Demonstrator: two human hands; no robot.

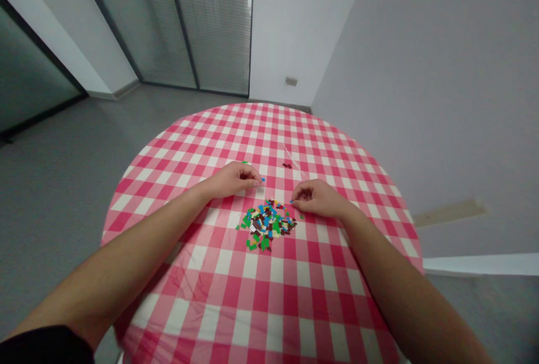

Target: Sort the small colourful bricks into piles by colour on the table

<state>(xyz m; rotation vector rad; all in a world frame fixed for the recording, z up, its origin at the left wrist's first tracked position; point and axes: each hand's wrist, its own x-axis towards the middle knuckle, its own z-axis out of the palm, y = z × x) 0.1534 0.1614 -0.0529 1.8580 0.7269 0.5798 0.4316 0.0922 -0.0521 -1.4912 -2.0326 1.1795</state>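
Small plastic building bricks in green, blue, brown, white and yellow lie in a loose pile [265, 226] on the table in front of me. Up and left of the pile, my left hand [233, 180] is closed in a pinch, with a small blue brick [263, 180] at its fingertips. My right hand [318, 198] is also pinched, at the pile's upper right edge. A tiny bit of blue, which looks like another blue brick [291, 201], shows at its fingertips. Both pieces are too small to make out their exact shape.
The round table wears a red and white checked cloth [269, 122]. A few dark brown bricks [287, 165] lie beyond the hands, and a green piece [245, 162] sits just behind my left hand. A wall [442, 100] rises at the right; glass partitions [202, 21] stand behind.
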